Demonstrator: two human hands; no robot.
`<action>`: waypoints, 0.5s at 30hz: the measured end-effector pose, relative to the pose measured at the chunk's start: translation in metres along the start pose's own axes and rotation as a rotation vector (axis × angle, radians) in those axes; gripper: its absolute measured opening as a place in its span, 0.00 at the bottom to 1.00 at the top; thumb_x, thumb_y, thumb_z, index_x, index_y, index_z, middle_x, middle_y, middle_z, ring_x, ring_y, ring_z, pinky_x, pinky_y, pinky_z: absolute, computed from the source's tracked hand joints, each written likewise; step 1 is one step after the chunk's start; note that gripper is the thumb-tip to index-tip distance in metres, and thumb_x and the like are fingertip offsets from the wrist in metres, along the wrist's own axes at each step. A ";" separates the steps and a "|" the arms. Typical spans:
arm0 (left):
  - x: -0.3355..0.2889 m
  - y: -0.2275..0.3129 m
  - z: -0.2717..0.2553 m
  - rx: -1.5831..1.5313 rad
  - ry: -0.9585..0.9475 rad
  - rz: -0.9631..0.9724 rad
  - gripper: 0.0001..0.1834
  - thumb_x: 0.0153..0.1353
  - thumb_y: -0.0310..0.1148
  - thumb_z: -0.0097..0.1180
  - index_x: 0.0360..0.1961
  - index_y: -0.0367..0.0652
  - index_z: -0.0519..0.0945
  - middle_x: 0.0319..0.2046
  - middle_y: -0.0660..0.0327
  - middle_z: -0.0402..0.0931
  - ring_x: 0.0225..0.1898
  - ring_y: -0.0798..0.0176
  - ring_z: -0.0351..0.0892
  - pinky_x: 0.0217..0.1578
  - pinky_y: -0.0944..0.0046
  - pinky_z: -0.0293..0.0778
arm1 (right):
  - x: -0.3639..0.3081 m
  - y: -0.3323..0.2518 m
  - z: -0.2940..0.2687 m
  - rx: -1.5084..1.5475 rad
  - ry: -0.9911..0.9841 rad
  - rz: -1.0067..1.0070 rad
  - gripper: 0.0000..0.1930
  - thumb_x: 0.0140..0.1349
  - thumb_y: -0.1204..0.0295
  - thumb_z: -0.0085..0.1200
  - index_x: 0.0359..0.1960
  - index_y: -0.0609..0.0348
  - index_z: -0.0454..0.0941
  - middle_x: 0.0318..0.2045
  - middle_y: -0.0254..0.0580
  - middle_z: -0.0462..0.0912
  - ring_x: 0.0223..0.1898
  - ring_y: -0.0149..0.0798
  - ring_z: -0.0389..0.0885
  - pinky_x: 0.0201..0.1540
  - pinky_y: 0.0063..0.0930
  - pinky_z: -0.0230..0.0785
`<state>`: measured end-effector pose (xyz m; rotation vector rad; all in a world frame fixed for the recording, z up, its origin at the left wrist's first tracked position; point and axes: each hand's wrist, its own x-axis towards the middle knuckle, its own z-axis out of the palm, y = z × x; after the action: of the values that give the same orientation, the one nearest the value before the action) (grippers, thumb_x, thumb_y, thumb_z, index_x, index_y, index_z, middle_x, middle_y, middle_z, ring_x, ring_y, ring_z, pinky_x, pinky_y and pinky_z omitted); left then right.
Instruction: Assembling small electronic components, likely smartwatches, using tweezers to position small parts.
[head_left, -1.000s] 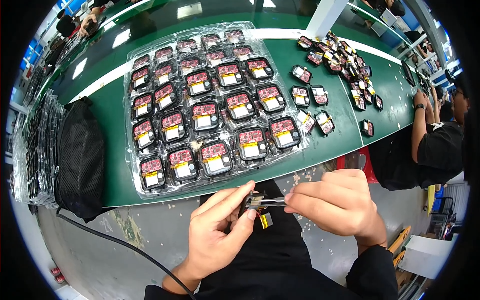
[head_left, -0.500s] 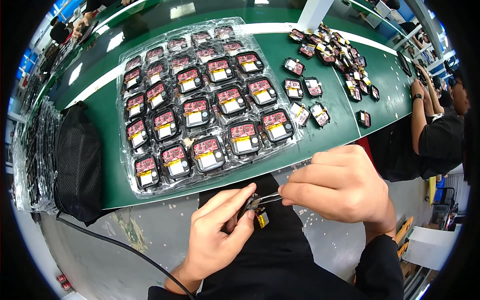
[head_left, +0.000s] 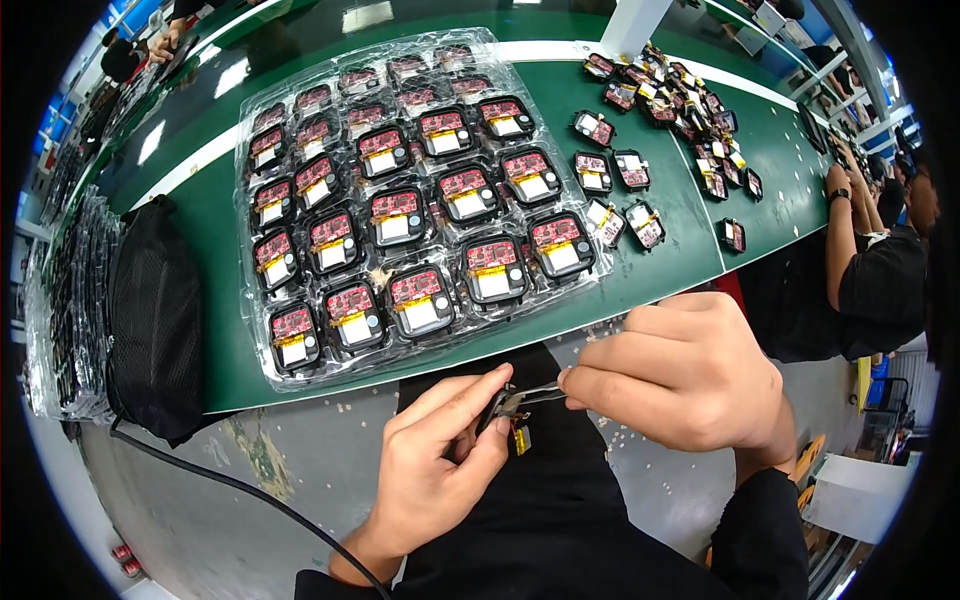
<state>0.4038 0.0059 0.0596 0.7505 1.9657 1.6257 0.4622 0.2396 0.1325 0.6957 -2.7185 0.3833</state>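
Observation:
Between the thumb and fingers of my left hand (head_left: pixel 440 455), a small black watch-like case (head_left: pixel 492 410) is held on edge above my lap. A yellow-taped battery (head_left: pixel 522 438) dangles from its lower side. My right hand (head_left: pixel 685 375) pinches metal tweezers (head_left: pixel 542 394), whose tips reach into the case; exactly what they touch is too small to tell. In front of my hands, a clear plastic tray (head_left: pixel 262 360) carries rows of black cases with red circuit boards, such as the near one (head_left: pixel 420 302).
The tray lies on a green workbench (head_left: pixel 640 290). Loose cases form a pile (head_left: pixel 690 115) at the back right. A black mesh bag (head_left: pixel 155 320) and stacked clear trays (head_left: pixel 70 310) stand at left. A black cable (head_left: pixel 230 485) runs past my left forearm. A co-worker (head_left: pixel 870 270) sits at right.
Both hands stay nearly in place. The case and its dangling battery have turned slightly, and the battery shows narrower. The bench view has shifted a little.

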 end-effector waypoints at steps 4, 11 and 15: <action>0.001 0.000 -0.001 -0.009 0.016 0.004 0.25 0.57 0.16 0.63 0.59 0.36 0.81 0.41 0.58 0.80 0.22 0.76 0.66 0.23 0.72 0.65 | 0.001 -0.013 -0.002 -0.177 -0.044 -0.054 0.10 0.43 0.69 0.60 0.30 0.57 0.82 0.22 0.26 0.71 0.23 0.26 0.72 0.20 0.21 0.62; 0.001 -0.002 -0.002 0.000 0.010 -0.010 0.25 0.57 0.15 0.63 0.58 0.36 0.81 0.40 0.58 0.80 0.22 0.76 0.66 0.22 0.72 0.65 | 0.000 -0.003 0.000 -0.007 -0.017 -0.015 0.07 0.42 0.69 0.60 0.24 0.54 0.78 0.23 0.26 0.70 0.24 0.26 0.72 0.20 0.21 0.60; 0.001 -0.003 0.001 -0.023 0.013 0.008 0.25 0.57 0.15 0.63 0.58 0.36 0.81 0.40 0.58 0.80 0.22 0.77 0.64 0.22 0.73 0.64 | 0.001 -0.006 0.004 -0.095 0.015 -0.019 0.06 0.43 0.69 0.60 0.23 0.53 0.76 0.23 0.26 0.70 0.25 0.26 0.72 0.21 0.21 0.62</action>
<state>0.4036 0.0066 0.0560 0.7409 1.9517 1.6593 0.4639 0.2325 0.1300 0.6886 -2.6938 0.2522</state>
